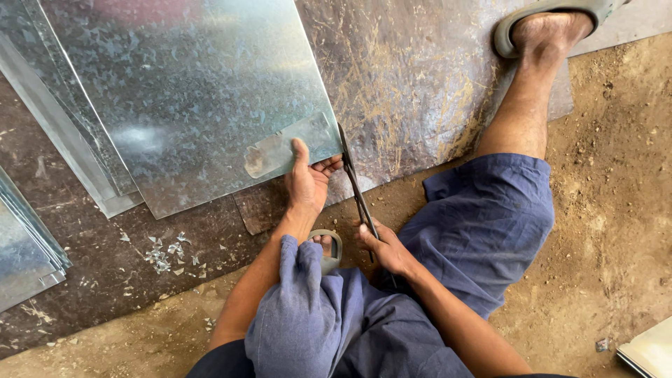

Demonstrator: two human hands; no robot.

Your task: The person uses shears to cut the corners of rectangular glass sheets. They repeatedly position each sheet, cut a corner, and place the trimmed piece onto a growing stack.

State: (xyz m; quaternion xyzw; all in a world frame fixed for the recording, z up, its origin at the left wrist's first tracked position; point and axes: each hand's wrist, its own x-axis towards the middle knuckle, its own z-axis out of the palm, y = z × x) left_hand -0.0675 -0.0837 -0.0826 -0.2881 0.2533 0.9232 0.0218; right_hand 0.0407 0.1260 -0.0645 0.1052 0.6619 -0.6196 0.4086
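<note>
A large galvanized metal sheet [196,91] lies flat on a dark floor mat. My left hand [306,180] grips the sheet's near right corner, thumb on top and fingers under the edge. My right hand [383,246] holds the handles of long metal shears [355,187], whose blades meet the sheet's right edge at the corner. A small dull template-like patch [283,145] lies on the sheet just left of my left thumb.
More metal sheets are stacked at the left [28,252] and under the big sheet [70,140]. Small metal offcuts [166,252] lie on the mat. My legs in blue trousers stretch right; one sandalled foot [546,28] rests top right, another [327,248] between my hands. Dirt floor lies right.
</note>
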